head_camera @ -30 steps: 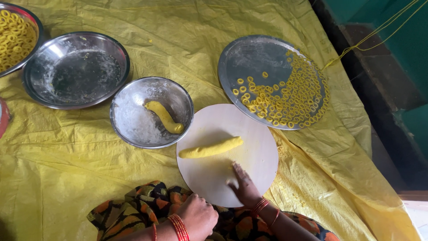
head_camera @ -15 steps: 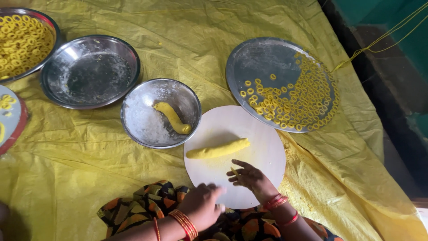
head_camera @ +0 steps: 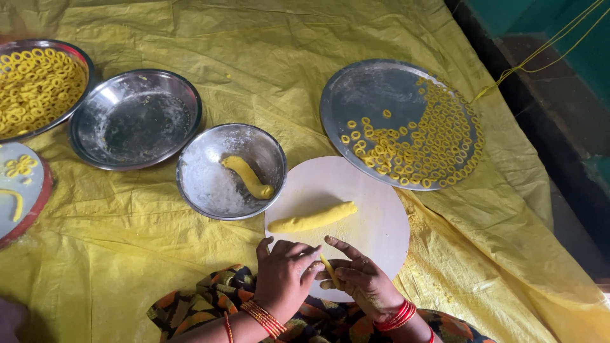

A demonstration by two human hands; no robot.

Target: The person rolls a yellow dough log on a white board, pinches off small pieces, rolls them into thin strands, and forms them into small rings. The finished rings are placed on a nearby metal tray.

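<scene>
Head view: thin dough strip (head_camera: 328, 267) pinched between fingers of left hand (head_camera: 286, 279) and right hand (head_camera: 362, 279)

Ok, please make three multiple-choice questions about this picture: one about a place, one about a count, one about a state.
1. Where does the long dough roll lie?
A. on the round white board
B. in the small steel bowl
C. on the yellow sheet

2. How many bowls hold nothing but white flour dust?
A. none
B. one
C. three

3. What are the two hands doing?
A. resting flat and apart
B. pinching a thin dough strip together
C. lifting the ring-covered steel plate

Answers: 1 A, the roll rests on the board. 2 B, only the wide bowl is bare. 3 B, left hand and right hand meet on the strip.
</scene>
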